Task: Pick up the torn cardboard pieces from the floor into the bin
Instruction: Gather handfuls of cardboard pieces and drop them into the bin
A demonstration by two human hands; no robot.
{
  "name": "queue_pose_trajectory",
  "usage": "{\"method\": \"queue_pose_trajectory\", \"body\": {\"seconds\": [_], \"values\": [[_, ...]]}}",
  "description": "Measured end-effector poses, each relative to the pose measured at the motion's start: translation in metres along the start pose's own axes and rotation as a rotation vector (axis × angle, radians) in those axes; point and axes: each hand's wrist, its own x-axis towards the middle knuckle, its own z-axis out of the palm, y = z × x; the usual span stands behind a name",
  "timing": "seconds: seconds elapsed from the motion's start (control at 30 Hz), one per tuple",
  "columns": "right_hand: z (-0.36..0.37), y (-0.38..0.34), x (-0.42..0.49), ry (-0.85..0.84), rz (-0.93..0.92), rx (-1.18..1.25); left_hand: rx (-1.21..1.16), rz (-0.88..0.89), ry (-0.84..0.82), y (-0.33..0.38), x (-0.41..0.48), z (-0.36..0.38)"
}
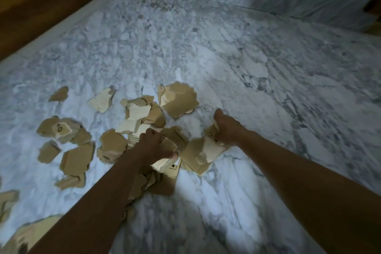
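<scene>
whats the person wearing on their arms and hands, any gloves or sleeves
Nothing shows. The left hand and right hand are bare, without gloves, and no ring can be made out in the blur. Both forearms are bare up to the frame's edge: no sleeve, watch or bracelet in view.

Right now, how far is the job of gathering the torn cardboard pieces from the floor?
Done: nothing I can confirm; no bin is in view. In hand: the left hand grips a pale torn cardboard piece from the pile, and the right hand grips a printed brown cardboard scrap. Left: many torn brown cardboard pieces lie scattered on the grey-white marble floor, mostly to the left.
</scene>
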Motion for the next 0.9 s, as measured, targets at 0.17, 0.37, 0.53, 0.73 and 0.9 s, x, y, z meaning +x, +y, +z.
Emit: {"method": "queue_pose_trajectory", "body": {"seconds": [0.17,0.37,0.53,0.73,0.9], "values": [[-0.046,0.019,-0.018,-0.151,0.011,0.035,0.158,0.053,-0.152,0.011,-0.001,-0.019],[-0.011,-0.009,-0.016,-0.195,-0.165,-0.433,0.288,0.103,-0.032,0.03,0.0,0.014],[0.013,0.011,-0.024,-0.051,-0.179,-0.507,0.252,0.139,0.026,0.016,0.012,0.024],[-0.014,0.052,-0.042,-0.242,-0.028,-0.272,-0.082,0.194,0.094,0.027,0.005,0.012],[-0.048,0.055,-0.041,-0.341,0.01,-0.256,-0.288,0.135,0.074,0.015,0.004,-0.032]]}}
